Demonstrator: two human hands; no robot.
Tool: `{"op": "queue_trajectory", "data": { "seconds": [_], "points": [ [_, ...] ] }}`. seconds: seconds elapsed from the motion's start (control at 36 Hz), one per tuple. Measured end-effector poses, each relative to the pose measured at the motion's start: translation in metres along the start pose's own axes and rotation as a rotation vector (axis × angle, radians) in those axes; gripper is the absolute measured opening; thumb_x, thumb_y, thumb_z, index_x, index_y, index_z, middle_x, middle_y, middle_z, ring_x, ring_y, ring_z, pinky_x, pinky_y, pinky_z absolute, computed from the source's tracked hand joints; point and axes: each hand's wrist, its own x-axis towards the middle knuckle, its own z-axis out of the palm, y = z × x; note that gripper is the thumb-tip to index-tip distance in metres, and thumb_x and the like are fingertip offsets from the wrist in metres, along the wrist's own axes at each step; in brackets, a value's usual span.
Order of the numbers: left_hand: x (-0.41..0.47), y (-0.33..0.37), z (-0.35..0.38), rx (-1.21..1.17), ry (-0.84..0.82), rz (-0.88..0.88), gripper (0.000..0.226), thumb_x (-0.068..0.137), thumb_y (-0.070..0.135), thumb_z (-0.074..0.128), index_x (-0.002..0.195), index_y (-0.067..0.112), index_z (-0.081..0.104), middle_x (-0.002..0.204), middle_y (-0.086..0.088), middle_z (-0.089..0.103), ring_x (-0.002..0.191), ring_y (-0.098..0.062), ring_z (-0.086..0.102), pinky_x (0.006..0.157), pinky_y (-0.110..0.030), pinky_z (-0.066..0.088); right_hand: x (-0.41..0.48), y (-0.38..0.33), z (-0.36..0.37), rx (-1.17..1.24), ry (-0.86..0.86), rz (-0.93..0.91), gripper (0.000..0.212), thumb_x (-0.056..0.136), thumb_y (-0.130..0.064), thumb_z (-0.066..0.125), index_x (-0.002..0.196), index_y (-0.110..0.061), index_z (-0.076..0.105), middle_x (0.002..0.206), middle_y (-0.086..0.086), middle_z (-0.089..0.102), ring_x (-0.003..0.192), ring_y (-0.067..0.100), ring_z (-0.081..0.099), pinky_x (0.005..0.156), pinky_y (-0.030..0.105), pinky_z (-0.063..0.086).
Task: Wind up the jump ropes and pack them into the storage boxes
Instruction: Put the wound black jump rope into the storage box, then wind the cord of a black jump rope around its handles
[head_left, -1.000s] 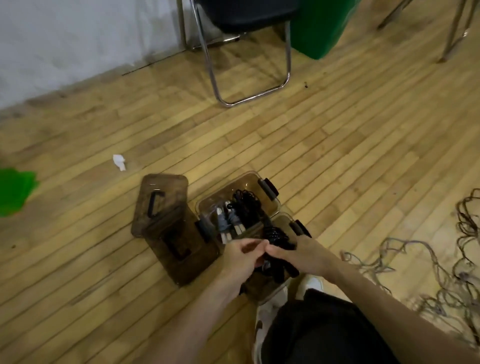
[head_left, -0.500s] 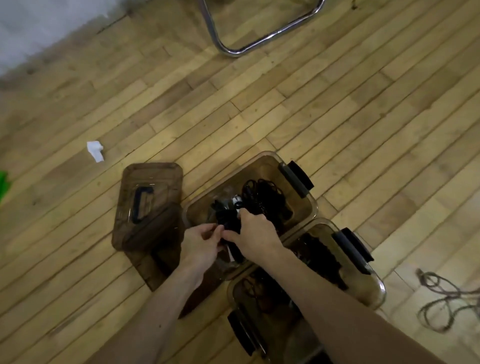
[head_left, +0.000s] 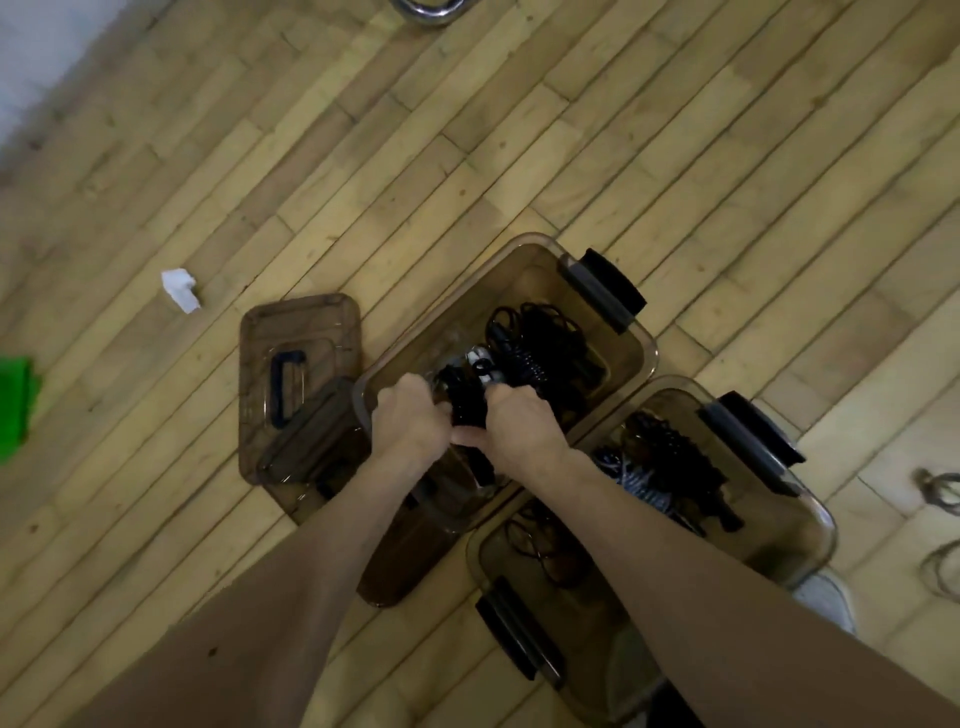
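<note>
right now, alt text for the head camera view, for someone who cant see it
The left hand and right hand grip a wound black jump rope over the farther storage box; the nearer storage box also holds black ropes. Lids lie on the wooden floor.

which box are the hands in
The farther box, beside the lids: left hand and right hand grip a rope there. The nearer box sits under the right forearm.

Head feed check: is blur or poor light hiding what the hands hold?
Head view: dim and soft throughout; the rope bundle gripped by the left hand and right hand reads as a black mass without detail; the wall strip upper left is the only bright patch; no hard glare on the storage box.
</note>
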Motion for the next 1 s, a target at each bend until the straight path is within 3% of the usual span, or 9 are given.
{"op": "queue_trajectory", "data": {
  "seconds": [0.14,0.22,0.33,0.44,0.53,0.72,0.83,0.92,1.0],
  "points": [
    [-0.023,0.014,-0.025,0.138,-0.085,0.106,0.020,0.096,0.024,0.063,0.087,0.006,0.061,0.096,-0.017,0.066,0.090,-0.035,0.065,0.069,-0.037,0.050,-0.042,0.009,-0.044,0.084,0.090,-0.058,0.047,0.098,-0.040,0.064,0.132,-0.010,0.056,0.125,0.012,0.062,0.111,0.029,0.062,0.090,0.038,0.054],
    [-0.055,0.042,-0.045,0.120,-0.087,0.245,0.027,0.100,0.027,0.059,0.093,0.003,0.068,0.100,-0.016,0.069,0.090,-0.031,0.066,0.071,-0.032,0.050,-0.090,0.026,-0.096,0.018,0.144,-0.017,0.035,0.100,-0.038,0.061,0.124,-0.013,0.062,0.117,0.009,0.065,0.103,0.025,0.063,0.087,0.037,0.055],
    [-0.131,0.102,-0.074,-0.067,-0.079,0.514,0.023,0.102,0.027,0.057,0.114,0.012,0.069,0.116,-0.004,0.067,0.109,-0.021,0.060,0.084,-0.025,0.043,-0.182,0.058,-0.164,0.031,0.253,0.066,0.031,0.098,-0.038,0.062,0.112,-0.011,0.069,0.108,0.005,0.069,0.097,0.023,0.064,0.084,0.036,0.055],
    [-0.224,0.161,-0.088,-0.212,-0.085,0.792,0.014,0.102,0.028,0.056,0.107,0.020,0.066,0.099,0.008,0.062,0.086,-0.007,0.056,0.062,-0.006,0.037,-0.284,0.089,-0.204,0.256,0.329,0.156,0.028,0.097,-0.033,0.066,0.109,-0.008,0.070,0.098,0.010,0.074,0.081,0.022,0.071,0.073,0.037,0.060],
    [-0.303,0.196,-0.075,-0.281,-0.157,0.981,0.008,0.099,0.031,0.060,0.098,0.026,0.066,0.093,0.014,0.065,0.086,-0.006,0.063,0.074,-0.019,0.050,-0.377,0.119,-0.215,0.481,0.381,0.175,0.027,0.097,-0.030,0.067,0.108,-0.006,0.068,0.101,0.015,0.075,0.076,0.021,0.072,0.069,0.035,0.060],
    [-0.440,0.231,0.012,0.035,-0.266,1.278,0.011,0.095,0.034,0.064,0.099,0.025,0.068,0.091,0.011,0.064,0.092,-0.013,0.059,0.078,-0.028,0.047,-0.508,0.227,-0.173,0.997,0.481,0.209,0.025,0.101,-0.023,0.061,0.121,-0.007,0.059,0.110,0.024,0.072,0.082,0.029,0.071,0.074,0.041,0.059],
    [-0.464,0.238,0.107,0.229,-0.369,1.232,0.010,0.093,0.032,0.066,0.090,0.023,0.066,0.090,0.003,0.070,0.088,-0.018,0.065,0.076,-0.033,0.054,-0.527,0.319,-0.114,1.263,0.575,0.265,0.033,0.100,-0.023,0.062,0.129,-0.011,0.053,0.099,0.020,0.072,0.081,0.029,0.071,0.074,0.039,0.059],
    [-0.471,0.230,0.177,0.300,-0.452,1.142,0.010,0.094,0.030,0.067,0.093,0.021,0.068,0.090,0.004,0.069,0.085,-0.014,0.064,0.077,-0.032,0.056,-0.530,0.377,-0.061,1.348,0.594,0.379,0.025,0.102,-0.022,0.058,0.122,-0.009,0.061,0.097,0.016,0.071,0.081,0.025,0.070,0.072,0.034,0.058],
    [-0.473,0.222,0.241,0.381,-0.547,1.096,0.010,0.095,0.029,0.065,0.092,0.020,0.068,0.089,0.004,0.068,0.083,-0.013,0.062,0.066,-0.028,0.051,-0.522,0.423,-0.009,1.389,0.622,0.525,0.019,0.101,-0.019,0.060,0.116,-0.007,0.065,0.092,0.014,0.072,0.074,0.021,0.070,0.069,0.033,0.059]
  ]
}}
